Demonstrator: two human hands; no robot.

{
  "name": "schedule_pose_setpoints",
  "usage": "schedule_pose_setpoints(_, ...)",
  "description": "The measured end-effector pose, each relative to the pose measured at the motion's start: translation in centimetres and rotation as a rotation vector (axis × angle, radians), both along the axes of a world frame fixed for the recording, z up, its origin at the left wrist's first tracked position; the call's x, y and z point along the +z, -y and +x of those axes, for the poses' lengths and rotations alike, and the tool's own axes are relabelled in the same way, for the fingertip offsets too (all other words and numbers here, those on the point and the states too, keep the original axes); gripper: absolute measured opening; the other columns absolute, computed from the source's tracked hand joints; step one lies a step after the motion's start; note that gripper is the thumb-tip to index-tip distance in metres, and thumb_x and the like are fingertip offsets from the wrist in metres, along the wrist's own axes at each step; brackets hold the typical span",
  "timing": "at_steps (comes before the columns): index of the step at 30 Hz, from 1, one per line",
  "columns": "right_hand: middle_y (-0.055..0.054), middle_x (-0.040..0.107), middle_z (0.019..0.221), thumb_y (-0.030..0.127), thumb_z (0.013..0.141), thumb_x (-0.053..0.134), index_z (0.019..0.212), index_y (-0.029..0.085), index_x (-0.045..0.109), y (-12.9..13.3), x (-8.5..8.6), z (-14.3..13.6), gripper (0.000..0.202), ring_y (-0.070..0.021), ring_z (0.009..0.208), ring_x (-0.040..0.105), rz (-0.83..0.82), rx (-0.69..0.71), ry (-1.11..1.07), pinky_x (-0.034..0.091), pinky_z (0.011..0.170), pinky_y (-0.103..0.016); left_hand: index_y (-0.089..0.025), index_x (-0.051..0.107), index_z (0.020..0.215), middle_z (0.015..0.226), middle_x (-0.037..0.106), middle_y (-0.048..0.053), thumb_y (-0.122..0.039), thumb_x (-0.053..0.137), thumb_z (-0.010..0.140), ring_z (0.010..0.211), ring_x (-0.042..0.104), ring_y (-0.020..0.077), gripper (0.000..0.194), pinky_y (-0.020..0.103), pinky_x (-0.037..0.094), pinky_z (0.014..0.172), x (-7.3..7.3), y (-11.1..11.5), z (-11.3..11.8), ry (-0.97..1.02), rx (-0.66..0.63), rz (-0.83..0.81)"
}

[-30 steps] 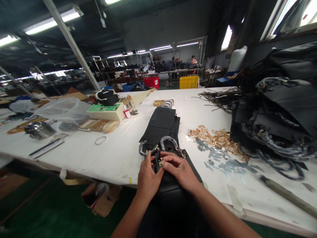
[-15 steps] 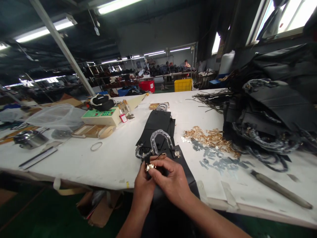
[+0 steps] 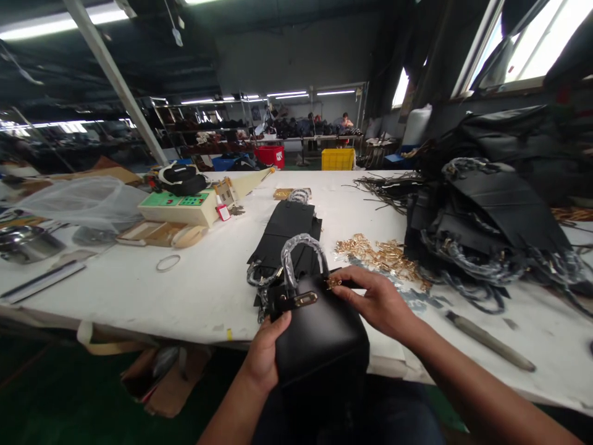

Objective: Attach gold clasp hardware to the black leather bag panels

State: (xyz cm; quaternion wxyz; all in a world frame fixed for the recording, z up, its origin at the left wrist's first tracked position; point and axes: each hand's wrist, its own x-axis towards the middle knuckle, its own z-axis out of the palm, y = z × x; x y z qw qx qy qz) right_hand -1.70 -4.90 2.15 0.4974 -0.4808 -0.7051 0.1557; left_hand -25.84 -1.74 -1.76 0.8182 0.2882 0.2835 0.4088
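Observation:
A black bag with a plastic-wrapped handle leans at the table's front edge. My left hand grips its left side, thumb on the front. Near that thumb, a dark strap bears a gold-coloured metal plate. At the bag's upper right, my right hand pinches a small gold clasp piece between thumb and fingers. Behind the bag lie stacked black panels with wrapped handles.
Gold hardware and grey metal pieces lie right of the bag. Farther right are a black bag pile and a tapered tool. A green-topped machine stands left. A person is far back.
My hands have moved apart, the right one to the bag's upper right. The bag's smooth black front now shows between them. The camera view has shifted slightly.

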Motion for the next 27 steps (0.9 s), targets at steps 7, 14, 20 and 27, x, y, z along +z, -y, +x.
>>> schedule_pose_setpoints(7,-0.005,0.075,0.107,0.025,0.101,0.068,0.116,0.025,0.071,0.0,-0.3,0.4,0.016,-0.0223,0.098,0.067,0.152,0.007,0.316,0.050,0.088,-0.039,-0.017,0.079,0.107,0.106,0.082,0.013,-0.026,0.090,0.074,0.102,0.078,0.0315,0.036,0.045,0.059,0.102,0.9,-0.6,0.1,-0.065,-0.046,0.110)
schedule_pose_setpoints(14,-0.005,0.075,0.109,0.027,0.101,0.068,0.118,0.023,0.071,-0.3,-0.5,-0.2,0.018,-0.0237,0.098,0.066,0.156,-0.009,0.392,0.049,0.087,-0.040,-0.015,0.076,0.116,0.107,0.082,0.014,-0.030,0.090,0.074,0.107,0.076,0.0338,0.047,0.044,0.061,0.098,2.6,-0.7,0.1,-0.126,-0.036,0.105)
schedule_pose_setpoints(20,-0.004,0.075,0.110,0.028,0.101,0.067,0.117,0.025,0.072,-0.3,-0.3,0.0,0.017,-0.0231,0.099,0.067,0.111,-0.031,0.408,0.050,0.088,-0.039,-0.018,0.067,0.134,0.122,0.079,0.012,-0.042,0.075,0.089,0.124,0.070,0.0334,0.051,0.048,0.052,0.114,2.5,-0.3,0.8,0.042,0.020,-0.148)
schedule_pose_setpoints(27,-0.004,0.075,0.109,0.030,0.102,0.065,0.116,0.024,0.072,-0.3,-0.2,0.2,0.016,-0.0232,0.099,0.067,0.119,-0.072,0.451,0.049,0.087,-0.038,-0.015,0.060,0.143,0.131,0.075,0.017,-0.049,0.065,0.094,0.133,0.063,0.0376,0.060,0.054,0.042,0.122,1.6,0.2,1.2,0.167,-0.112,-0.157)
